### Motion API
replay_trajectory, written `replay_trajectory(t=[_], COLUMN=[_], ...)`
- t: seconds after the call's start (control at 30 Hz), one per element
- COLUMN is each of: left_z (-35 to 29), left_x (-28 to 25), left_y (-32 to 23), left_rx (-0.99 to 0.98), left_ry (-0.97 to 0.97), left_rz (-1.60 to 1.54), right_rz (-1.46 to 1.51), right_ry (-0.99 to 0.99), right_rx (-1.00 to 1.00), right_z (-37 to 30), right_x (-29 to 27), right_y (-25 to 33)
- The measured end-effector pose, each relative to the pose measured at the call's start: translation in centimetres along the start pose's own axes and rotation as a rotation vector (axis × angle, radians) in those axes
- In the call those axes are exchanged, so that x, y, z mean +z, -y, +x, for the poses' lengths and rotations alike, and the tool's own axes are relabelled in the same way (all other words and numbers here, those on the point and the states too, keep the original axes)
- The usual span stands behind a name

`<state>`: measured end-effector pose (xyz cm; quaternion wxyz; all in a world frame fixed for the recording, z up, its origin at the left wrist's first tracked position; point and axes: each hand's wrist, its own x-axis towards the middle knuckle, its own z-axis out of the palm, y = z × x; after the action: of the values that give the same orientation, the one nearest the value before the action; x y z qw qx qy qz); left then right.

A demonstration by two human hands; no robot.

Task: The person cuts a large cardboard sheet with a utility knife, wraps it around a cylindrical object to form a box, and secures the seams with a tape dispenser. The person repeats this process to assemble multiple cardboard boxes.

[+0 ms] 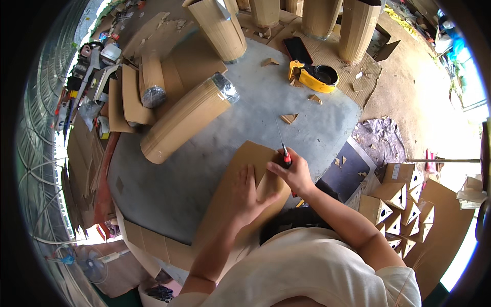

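A piece of brown cardboard [217, 217] lies on the grey tabletop [179, 199] close in front of my body, its far corner pointing away from me. My left hand [248, 199] presses flat on it with the fingers stretched out. In my right hand [297, 176], above the cardboard's right edge, is a screwdriver [287, 157] with a red and black handle. Its long thin shaft points up and away from me. Farther left, a cardboard tube [186, 117] rests on its side, clear tape wrapped round its far end.
Several cardboard tubes [220, 33] stand at the far side. A yellow tape dispenser [314, 78] and a black phone [297, 50] lie near them, among cardboard scraps [289, 118]. Another tube [152, 82] lies by folded cardboard [135, 102] at left. Small boxes [391, 194] are stacked at right.
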<state>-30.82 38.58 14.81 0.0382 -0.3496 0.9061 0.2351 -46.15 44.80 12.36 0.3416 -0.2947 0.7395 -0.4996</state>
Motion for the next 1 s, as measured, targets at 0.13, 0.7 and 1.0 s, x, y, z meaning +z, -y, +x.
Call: replay_trajectory(t=[0.13, 0.7, 1.0], left_z=[1.2, 1.4, 1.5], left_x=[-0.2, 0.1, -0.2], left_y=[1.3, 2.0, 1.7], left_rx=[-0.184, -0.195, -0.162], left_ry=[0.151, 0.181, 0.172], left_rz=[-0.239, -0.375, -0.309], right_rz=[-0.316, -0.832, -0.796], right_ry=[0.063, 0.141, 0.161], right_rx=[-0.091, -0.145, -0.210], right_z=[-1.1, -4.1, -2.4], right_x=[-0.4, 2.0, -0.1], right_y=[1.7, 1.8, -0.3])
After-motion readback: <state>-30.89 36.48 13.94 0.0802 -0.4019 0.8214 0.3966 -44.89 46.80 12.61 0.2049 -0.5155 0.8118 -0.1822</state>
